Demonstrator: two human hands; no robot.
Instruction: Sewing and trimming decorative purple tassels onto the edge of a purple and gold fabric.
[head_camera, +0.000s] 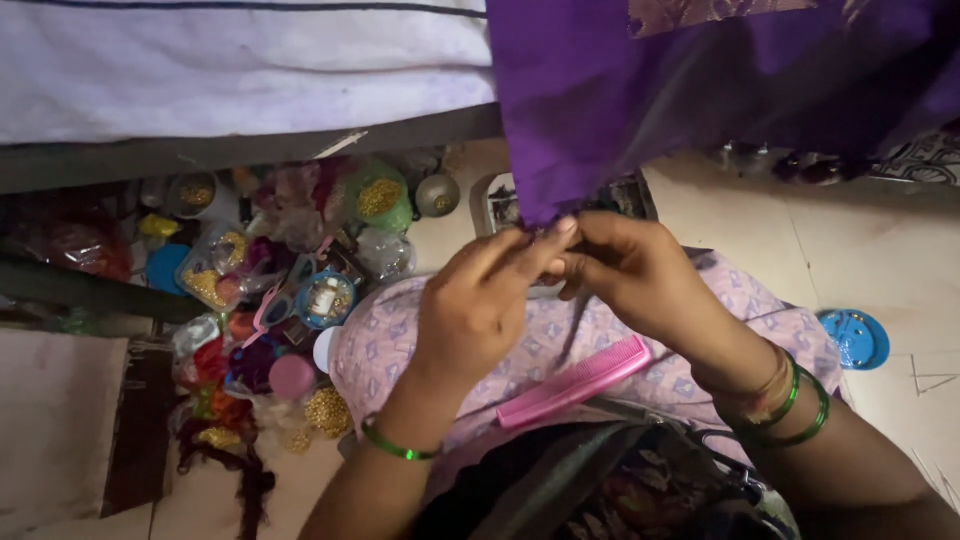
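A purple cloth (640, 90) hangs down from the top right, and its lower corner ends between my two hands. My left hand (478, 300) pinches that corner with thumb and fingers. My right hand (640, 275) grips the same edge just beside it, fingers closed. Both wrists wear green bangles. A pink comb (575, 382) lies on my lap, on pale pink patterned fabric (390, 340), below the hands.
To the left on the floor lies a heap of small containers and bags of gold beads (379, 197), coloured threads and lids. A blue round lid (853, 338) sits at the right on the light floor. A white cloth-covered ledge (240, 70) runs across the top.
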